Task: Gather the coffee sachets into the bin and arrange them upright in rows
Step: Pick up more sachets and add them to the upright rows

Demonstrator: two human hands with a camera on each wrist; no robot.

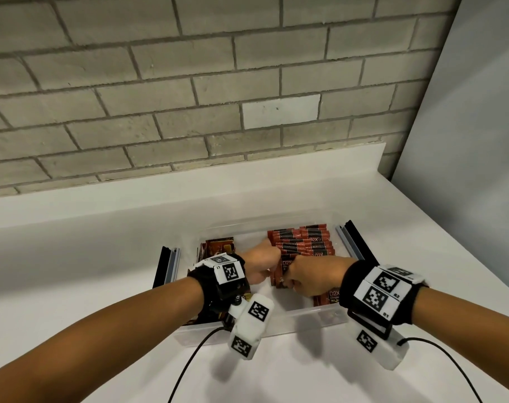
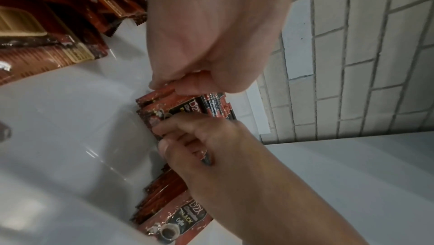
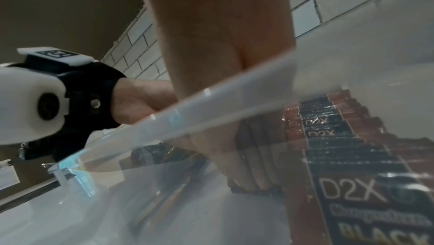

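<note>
A clear plastic bin (image 1: 299,318) stands on the white counter. Red D2X coffee sachets (image 1: 302,242) stand in rows in its right half, and brown sachets (image 1: 218,245) lean at its left end. Both hands are inside the bin, meeting at the near end of the red rows. My left hand (image 1: 262,263) pinches the top of a bundle of red sachets (image 2: 187,104) between thumb and fingers (image 2: 164,83). My right hand (image 1: 308,274) grips the same bundle from the near side, its fingers (image 3: 249,171) curled round it. More red sachets (image 2: 178,219) stand nearer the front wall.
Black and grey rails lie on the counter to the left (image 1: 167,266) and right (image 1: 355,239) of the bin. A brick wall rises behind the counter and a grey panel (image 1: 465,126) closes its right side. Cables (image 1: 189,365) trail from both wrist cameras.
</note>
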